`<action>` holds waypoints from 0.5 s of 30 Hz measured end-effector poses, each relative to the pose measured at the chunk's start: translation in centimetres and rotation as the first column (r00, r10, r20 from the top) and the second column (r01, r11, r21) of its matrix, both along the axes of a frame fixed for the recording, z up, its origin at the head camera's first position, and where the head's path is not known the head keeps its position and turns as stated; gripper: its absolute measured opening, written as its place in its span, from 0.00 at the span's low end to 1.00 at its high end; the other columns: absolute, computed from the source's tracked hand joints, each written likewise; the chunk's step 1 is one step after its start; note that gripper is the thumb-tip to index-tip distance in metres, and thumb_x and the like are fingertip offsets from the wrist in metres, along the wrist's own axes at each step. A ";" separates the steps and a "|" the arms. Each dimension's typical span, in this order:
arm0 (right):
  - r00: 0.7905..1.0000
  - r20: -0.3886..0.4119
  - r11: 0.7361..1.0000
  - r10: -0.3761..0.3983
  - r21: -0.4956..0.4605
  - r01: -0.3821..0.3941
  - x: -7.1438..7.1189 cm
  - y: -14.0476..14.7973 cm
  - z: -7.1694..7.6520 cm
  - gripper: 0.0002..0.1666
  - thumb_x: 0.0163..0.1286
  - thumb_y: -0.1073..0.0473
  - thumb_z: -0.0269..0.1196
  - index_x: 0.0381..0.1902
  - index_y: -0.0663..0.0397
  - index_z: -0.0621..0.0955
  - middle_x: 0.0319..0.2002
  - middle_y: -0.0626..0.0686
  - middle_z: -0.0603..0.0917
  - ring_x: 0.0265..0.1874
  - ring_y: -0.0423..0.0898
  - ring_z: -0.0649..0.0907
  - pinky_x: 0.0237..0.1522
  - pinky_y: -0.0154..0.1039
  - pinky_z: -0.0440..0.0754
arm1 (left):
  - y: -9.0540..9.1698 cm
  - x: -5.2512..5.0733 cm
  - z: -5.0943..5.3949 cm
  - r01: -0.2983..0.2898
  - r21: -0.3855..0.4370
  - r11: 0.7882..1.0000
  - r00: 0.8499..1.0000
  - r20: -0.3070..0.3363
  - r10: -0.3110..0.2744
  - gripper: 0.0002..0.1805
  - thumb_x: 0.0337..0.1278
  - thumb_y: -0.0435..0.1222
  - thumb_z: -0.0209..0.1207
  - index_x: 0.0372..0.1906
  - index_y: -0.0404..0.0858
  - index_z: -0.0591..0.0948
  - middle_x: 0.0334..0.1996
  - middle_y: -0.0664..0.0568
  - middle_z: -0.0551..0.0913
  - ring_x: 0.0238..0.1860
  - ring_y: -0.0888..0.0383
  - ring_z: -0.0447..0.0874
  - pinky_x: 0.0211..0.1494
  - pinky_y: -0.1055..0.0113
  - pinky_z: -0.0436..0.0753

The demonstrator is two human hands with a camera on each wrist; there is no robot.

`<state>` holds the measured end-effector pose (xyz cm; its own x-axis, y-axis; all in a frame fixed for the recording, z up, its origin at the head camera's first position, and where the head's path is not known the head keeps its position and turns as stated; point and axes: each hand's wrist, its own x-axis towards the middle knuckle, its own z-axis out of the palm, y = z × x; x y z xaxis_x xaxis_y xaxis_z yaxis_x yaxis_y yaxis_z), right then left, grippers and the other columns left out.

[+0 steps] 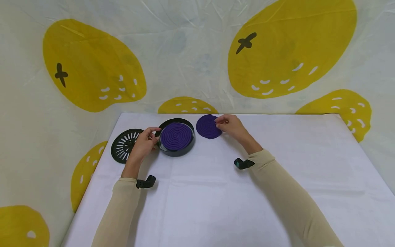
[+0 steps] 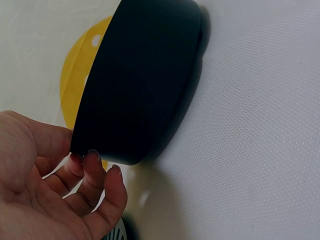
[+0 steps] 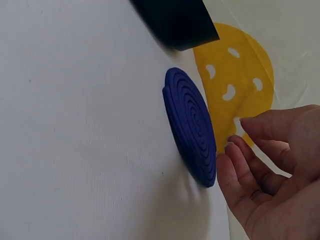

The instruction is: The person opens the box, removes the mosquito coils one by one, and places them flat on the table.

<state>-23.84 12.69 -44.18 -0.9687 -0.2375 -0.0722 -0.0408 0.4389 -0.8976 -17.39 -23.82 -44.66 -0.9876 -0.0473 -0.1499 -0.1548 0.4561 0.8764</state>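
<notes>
A round dark tin (image 1: 182, 151) stands near the table's back edge with a purple coil (image 1: 176, 136) in it. My left hand (image 1: 143, 145) pinches the tin's left rim between thumb and fingers; in the left wrist view the hand (image 2: 65, 185) is at the rim of the dark wall (image 2: 140, 85). A second purple coil (image 1: 208, 127) lies flat to the right of the tin. Beside its right edge is my right hand (image 1: 234, 128), fingers bent; in the right wrist view the fingertips are by the coil (image 3: 192, 127), with nothing between thumb and fingers.
A dark slotted round lid (image 1: 118, 147) lies left of the tin, partly behind my left hand. The white-covered table (image 1: 197, 206) ends at a hanging cloth (image 1: 185, 68) with yellow fruit prints just behind the tin and coil.
</notes>
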 end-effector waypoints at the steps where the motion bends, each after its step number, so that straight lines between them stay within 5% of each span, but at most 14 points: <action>1: 1.000 -0.001 1.000 0.003 0.002 -0.003 0.0 -0.1 0.0 0.18 0.70 0.65 0.64 0.56 0.66 0.82 0.49 0.63 0.86 0.44 0.48 0.82 0.39 0.29 0.79 | 0.0 0.0 0.0 -0.002 0.000 1.000 1.000 0.001 0.002 0.21 0.71 0.29 0.55 0.66 0.42 0.77 0.38 0.51 0.66 0.36 0.55 0.71 0.35 0.57 0.82; 15: 0.999 0.006 0.999 0.037 -0.037 -0.037 0.5 -2.6 0.8 0.19 0.71 0.65 0.64 0.57 0.67 0.81 0.51 0.61 0.85 0.49 0.51 0.83 0.47 0.35 0.82 | 0.1 0.1 0.3 0.004 -0.002 1.000 1.000 0.004 -0.004 0.22 0.71 0.29 0.55 0.66 0.42 0.76 0.38 0.50 0.66 0.37 0.54 0.71 0.36 0.56 0.82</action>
